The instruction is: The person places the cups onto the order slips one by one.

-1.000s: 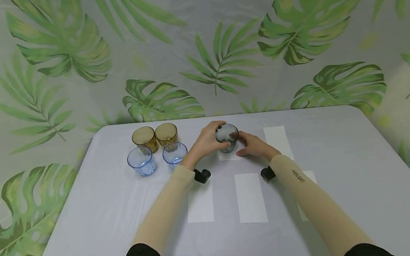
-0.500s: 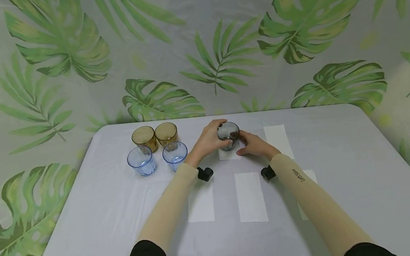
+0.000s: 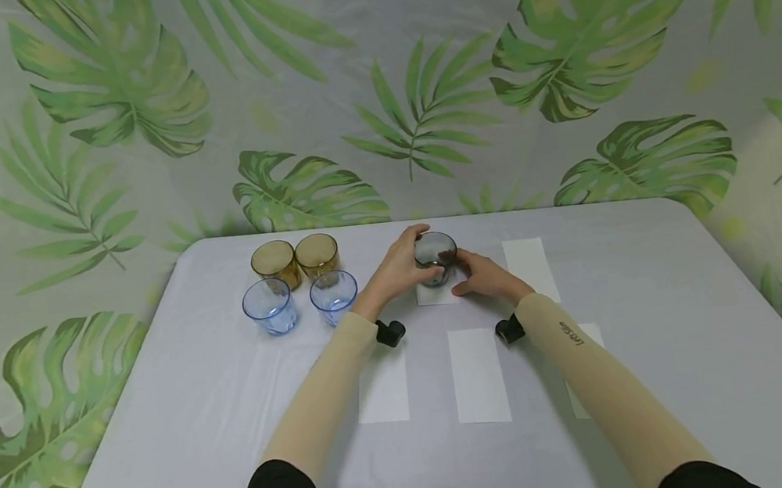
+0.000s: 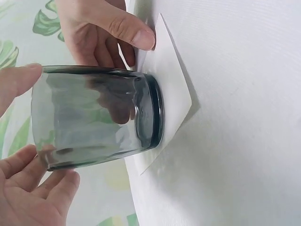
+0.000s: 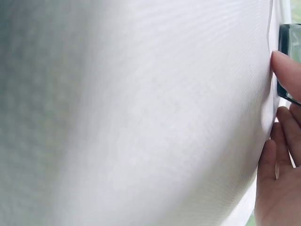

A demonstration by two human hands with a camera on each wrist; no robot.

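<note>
Grey glass (image 3: 436,246), upr ctr of frame over white paper (image 3: 434,296), is held nr rim by L hand (image 3: 397,271); R hand (image 3: 484,276) is loosely spread beside base, contact can't be told. Glass could be tipped if L grip's slackened unevenly; paper might be dragged.

On my head feed I take the grey tumbler (image 3: 436,251) as the clock's centre. The wearer's left hand (image 3: 394,271) grips it from 9 o'clock, rim up, above a white paper rectangle (image 3: 435,297). The right hand (image 3: 488,277) sits just beside it between 3 and 4; I can't tell whether they touch. Well out at 9 I see two amber tumblers (image 3: 276,267) and, nearer 8, two blue tumblers (image 3: 269,309), one partly behind the left hand. More rectangles (image 3: 479,377) lie near 3, past 4, between 5 and 6, and at 7 on the white-covered table (image 3: 689,325). At 12 hangs a leaf-print backdrop (image 3: 421,115).
</note>
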